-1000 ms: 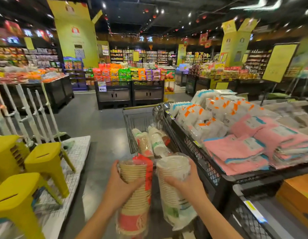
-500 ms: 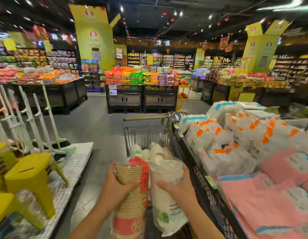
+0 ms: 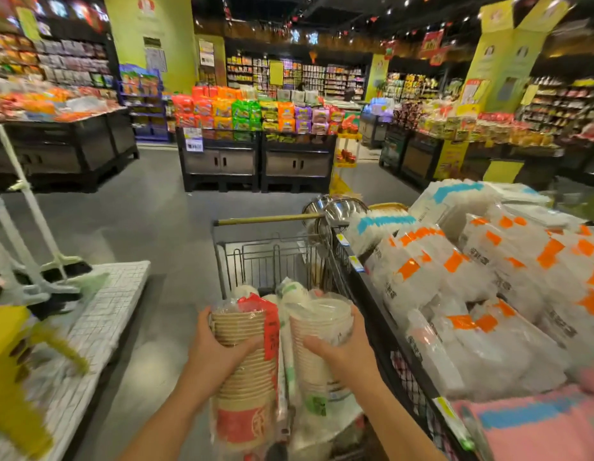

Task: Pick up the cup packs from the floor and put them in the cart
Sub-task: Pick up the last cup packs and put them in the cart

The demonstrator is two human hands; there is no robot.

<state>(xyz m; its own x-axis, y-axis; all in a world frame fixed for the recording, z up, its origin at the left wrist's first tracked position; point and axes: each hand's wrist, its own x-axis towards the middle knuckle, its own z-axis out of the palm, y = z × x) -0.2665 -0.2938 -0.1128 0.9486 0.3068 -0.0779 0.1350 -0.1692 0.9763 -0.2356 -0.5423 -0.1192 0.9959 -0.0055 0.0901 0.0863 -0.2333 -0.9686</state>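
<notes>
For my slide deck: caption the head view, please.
Left hand grips brown cup pack, right hand white cup pack, at the cart.

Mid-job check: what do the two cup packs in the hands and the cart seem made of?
Brown ribbed cup pack in the left hand: likely paper cups, matte stacked rims, in glossy clear plastic film. White cup pack in the right hand: paper or plastic, unclear; its wrap shines too. Wire shopping cart: grey metal grid, by its thin bars.

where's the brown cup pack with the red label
Head view, lower centre: the left hand holds the brown cup pack, just left of the white cup pack, at the near end of the cart.
</notes>
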